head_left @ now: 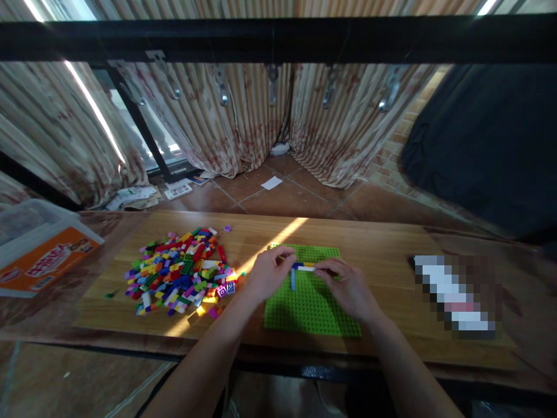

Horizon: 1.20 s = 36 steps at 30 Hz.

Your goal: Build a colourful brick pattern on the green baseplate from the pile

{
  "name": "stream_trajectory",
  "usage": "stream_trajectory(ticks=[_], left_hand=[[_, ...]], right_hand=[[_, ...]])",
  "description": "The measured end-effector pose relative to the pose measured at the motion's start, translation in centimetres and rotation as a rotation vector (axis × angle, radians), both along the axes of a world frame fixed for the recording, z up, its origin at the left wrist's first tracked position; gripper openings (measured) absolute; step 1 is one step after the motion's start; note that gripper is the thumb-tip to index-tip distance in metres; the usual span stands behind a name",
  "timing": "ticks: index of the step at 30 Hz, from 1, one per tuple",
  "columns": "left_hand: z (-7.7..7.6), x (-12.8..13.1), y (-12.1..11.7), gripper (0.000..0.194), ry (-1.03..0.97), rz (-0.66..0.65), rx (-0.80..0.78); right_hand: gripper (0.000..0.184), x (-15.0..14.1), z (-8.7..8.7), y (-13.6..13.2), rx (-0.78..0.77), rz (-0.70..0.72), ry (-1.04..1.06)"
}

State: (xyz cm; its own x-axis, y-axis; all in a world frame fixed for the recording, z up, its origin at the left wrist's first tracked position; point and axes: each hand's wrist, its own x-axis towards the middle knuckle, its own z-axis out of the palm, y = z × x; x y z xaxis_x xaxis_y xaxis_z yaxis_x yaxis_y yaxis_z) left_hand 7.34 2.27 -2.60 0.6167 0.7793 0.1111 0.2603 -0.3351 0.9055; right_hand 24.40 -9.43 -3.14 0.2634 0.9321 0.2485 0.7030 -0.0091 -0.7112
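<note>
A green studded baseplate [311, 313] lies on the wooden table in front of me. On its upper part is a small row of toy building bricks, with a white brick [306, 269] along the near side and blue and yellow ones behind it. A light blue brick [293, 280] extends from the row's left end toward me. My left hand [272, 271] is closed, its fingertips at the left end by the dark blue brick [297, 265]. My right hand [348, 285] pinches the white brick's right end. The fingers partly cover both ends of the row.
A large pile of mixed coloured bricks [178, 273] spreads over the table's left side, with a lone purple brick [228, 228] behind it. A clear box with an orange label [52, 261] stands at the far left. A pixelated object [452, 296] lies at the right.
</note>
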Motion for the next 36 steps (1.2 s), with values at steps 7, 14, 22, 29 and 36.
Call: stream_trajectory(ticks=[7,14,22,29,36], left_hand=[[0.0,-0.5,1.0,0.018,0.176,0.094,0.075],[0.3,-0.3,0.6,0.022,0.231,0.068,0.054],[0.6,-0.1,0.1,0.026,0.294,0.062,0.045],[0.6,-0.1,0.0,0.025,0.294,0.056,0.054],[0.5,0.1,-0.2,0.025,0.302,0.064,0.085]], right_hand=[[0.018,0.6,-0.4,0.0,-0.12,-0.002,-0.07],[0.015,0.3,-0.3,0.2,-0.119,-0.021,-0.076],[0.012,0.2,-0.7,0.4,-0.115,-0.113,-0.088],[0.015,1.1,-0.4,0.1,-0.109,-0.155,-0.008],[0.025,1.8,-0.3,0.1,-0.057,-0.24,-0.008]])
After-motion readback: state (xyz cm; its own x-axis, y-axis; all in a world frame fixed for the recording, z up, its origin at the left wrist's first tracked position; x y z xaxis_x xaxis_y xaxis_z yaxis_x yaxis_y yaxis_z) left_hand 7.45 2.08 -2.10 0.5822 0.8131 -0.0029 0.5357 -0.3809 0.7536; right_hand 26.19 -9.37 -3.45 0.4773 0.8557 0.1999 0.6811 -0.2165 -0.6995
